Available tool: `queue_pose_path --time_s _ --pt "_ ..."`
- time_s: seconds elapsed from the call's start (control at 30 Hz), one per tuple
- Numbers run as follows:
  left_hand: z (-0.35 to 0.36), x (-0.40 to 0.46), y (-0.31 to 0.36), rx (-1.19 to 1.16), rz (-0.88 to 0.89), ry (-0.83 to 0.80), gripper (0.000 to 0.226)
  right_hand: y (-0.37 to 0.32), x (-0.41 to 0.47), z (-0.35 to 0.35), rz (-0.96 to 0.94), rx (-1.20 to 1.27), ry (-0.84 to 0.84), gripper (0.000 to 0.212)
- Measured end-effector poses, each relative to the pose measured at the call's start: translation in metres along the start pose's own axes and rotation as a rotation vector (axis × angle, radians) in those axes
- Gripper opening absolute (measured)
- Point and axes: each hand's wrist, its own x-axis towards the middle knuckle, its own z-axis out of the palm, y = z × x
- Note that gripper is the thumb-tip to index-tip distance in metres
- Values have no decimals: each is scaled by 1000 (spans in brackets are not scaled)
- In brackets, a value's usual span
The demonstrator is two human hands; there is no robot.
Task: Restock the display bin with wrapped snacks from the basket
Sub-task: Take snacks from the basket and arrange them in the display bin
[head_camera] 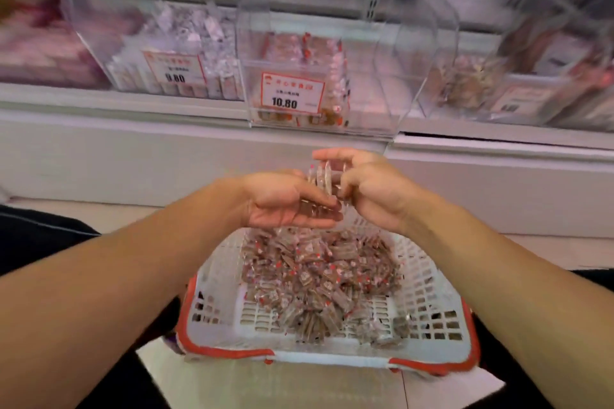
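Both hands' fingers (319,209) curled round wrapped snacks (324,178) (count unclear), above basket (428,279), bin (332,76) blurred.

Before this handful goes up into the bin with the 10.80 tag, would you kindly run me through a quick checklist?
1. Snacks in hand: ok. Left hand and right hand hold a bunch of wrapped snacks.
2. Grip secure: cannot tell, blurred.
3. Hands over basket: ok.
4. Display bin has room: ok, right part bare.
5. Bin opening clear: cannot tell.
6. Basket stock left: ok.
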Motion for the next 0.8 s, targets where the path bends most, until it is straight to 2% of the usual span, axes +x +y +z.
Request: queue_pose_path --time_s 0.1,0.2,0.33,0.47,0.67,0.8 --pt "7 -31 30 71 53 -16 39 -25 -18 3 -132 53 -35 53" --pt "16 -52 56 69 81 -64 45 -41 -28 0 -312 29 69 39" --pt "29 -53 74 2 149 -100 33 -54 -30 -4 -455 -30 96 32" --pt "43 -39 79 7 175 -93 20 -62 -22 -11 -497 -79 226 31" --pt "54 -22 86 -31 181 -140 27 -59 -22 -17 -556 -229 370 30" --pt "57 -14 89 -5 186 -152 28 -55 -18 -19 -597 -179 379 32"
